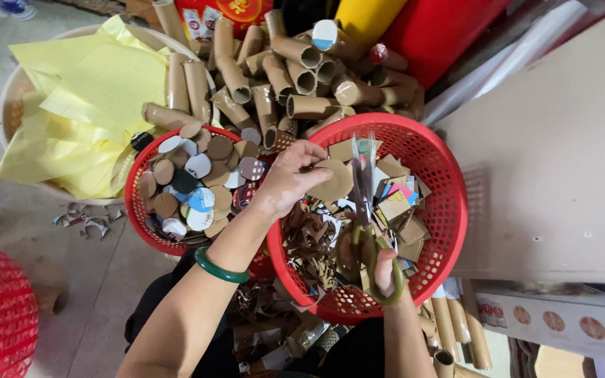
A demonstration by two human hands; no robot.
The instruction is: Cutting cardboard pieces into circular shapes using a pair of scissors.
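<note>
Cardboard disc (332, 183) in left hand (290, 176); scissors (367, 210) cutting.

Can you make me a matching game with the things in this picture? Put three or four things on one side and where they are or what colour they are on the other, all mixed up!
Things:
1. scissors
2. cardboard disc
3. bangle
4. yellow paper sheets

Places and colours:
A. green, around the left wrist
B. heaped in the pale round tub
C. in the right hand, blades up over the big red basket
D. brown, pinched in the left hand

Pairs: 1-C, 2-D, 3-A, 4-B
</note>
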